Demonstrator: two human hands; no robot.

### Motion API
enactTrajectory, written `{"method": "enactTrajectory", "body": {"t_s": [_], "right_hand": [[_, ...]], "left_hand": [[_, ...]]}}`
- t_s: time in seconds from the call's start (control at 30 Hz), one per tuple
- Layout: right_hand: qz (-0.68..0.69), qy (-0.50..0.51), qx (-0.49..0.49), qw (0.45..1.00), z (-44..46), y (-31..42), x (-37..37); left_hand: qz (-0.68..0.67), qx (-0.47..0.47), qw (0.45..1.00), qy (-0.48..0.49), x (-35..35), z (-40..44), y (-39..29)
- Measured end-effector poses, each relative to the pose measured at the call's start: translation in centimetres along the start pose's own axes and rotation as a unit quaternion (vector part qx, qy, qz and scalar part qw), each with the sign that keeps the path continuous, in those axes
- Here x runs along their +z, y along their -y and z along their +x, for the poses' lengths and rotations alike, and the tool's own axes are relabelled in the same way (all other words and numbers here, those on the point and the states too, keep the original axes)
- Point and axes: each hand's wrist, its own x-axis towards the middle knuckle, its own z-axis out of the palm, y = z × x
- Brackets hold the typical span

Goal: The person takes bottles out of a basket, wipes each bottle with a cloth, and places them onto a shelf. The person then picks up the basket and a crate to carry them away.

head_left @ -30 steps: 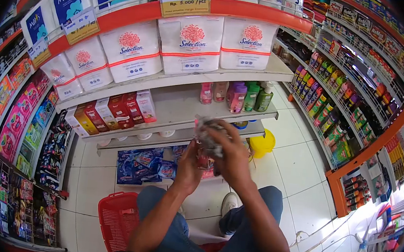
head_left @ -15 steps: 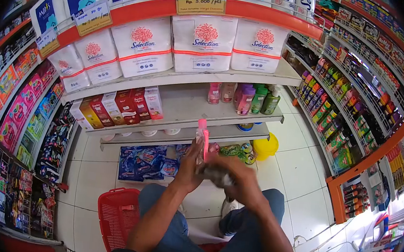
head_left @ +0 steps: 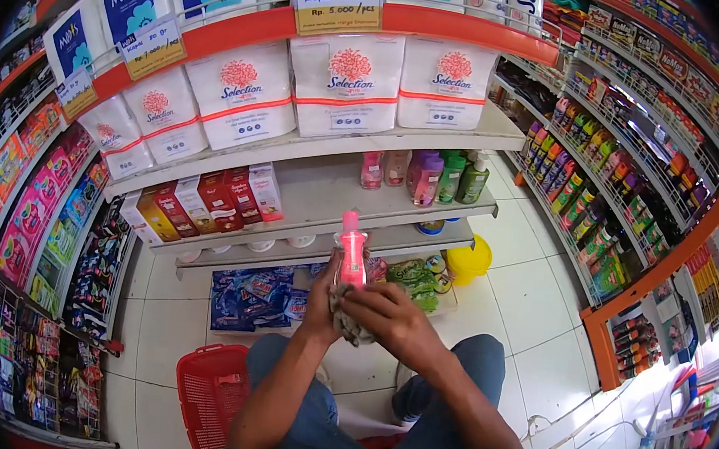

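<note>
Pink bottle (head_left: 351, 254) was held in the air, cap up and leaning slightly, in front of the lower shelf's (head_left: 379, 242) front edge, right of that edge's middle. Left hand (head_left: 323, 301) was closed on the bottle from its left side, wrist below, palm turned inward; fingers behind the bottle were hidden. Right hand (head_left: 392, 318) was clamped on a grey cloth (head_left: 351, 326), back of the hand up, knuckles bent, fingers pointing left across the bottle's lower part. Cloth bunched beneath those fingers, against the bottle's base. Hands nearly met there; whether they touched could not be told.

Both forearms rose from the near side and converged: left one slanting up to the right, right one reaching up and left over the right knee. Elbows wide, bent.

Middle shelf (head_left: 319, 190): upright bottles (head_left: 427, 179) toward its right end, a row of boxes (head_left: 206, 204) at its left end. Yellow bucket (head_left: 468, 261) on the floor just beyond the lower shelf's right corner. Red basket (head_left: 208, 400) beside the left leg.
</note>
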Motion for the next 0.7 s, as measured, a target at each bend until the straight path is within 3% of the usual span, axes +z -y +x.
{"method": "enactTrajectory", "body": {"t_s": [0.1, 0.27, 0.3, 0.37, 0.4, 0.47, 0.5, 0.7], "right_hand": [[0.058, 0.058, 0.004, 0.997, -0.5, 0.0, -1.1], [0.107, 0.028, 0.074, 0.991, 3.0, -0.6, -5.6], [0.064, -0.014, 0.071, 0.995, 4.1, -0.8, -5.6], [-0.024, -0.097, 0.061, 0.993, 5.6, -0.9, -5.3], [-0.027, -0.096, 0.063, 0.993, 5.5, -0.9, -4.8], [-0.059, -0.081, 0.019, 0.995, 4.7, -1.3, -2.9], [-0.064, -0.065, 0.014, 0.996, 3.6, -1.3, -2.1], [-0.007, 0.022, 0.002, 1.000, -1.2, -0.2, -0.7]], "left_hand": [[0.087, 0.010, 0.996, -0.005, -1.5, 0.0, -0.3], [0.069, 0.010, 0.997, -0.032, -0.5, 0.0, 0.7], [0.239, 0.070, 0.967, -0.046, -1.0, 0.1, 1.3], [0.548, 0.183, 0.814, -0.066, -1.7, 0.3, 2.4], [0.546, 0.182, 0.815, -0.064, -0.9, 0.2, 2.5], [0.240, 0.094, 0.961, -0.104, 1.3, -0.3, 2.2], [0.072, 0.047, 0.989, -0.121, 1.8, -0.4, 1.9], [0.151, 0.029, 0.987, -0.052, 0.2, -0.4, -0.5]]}}
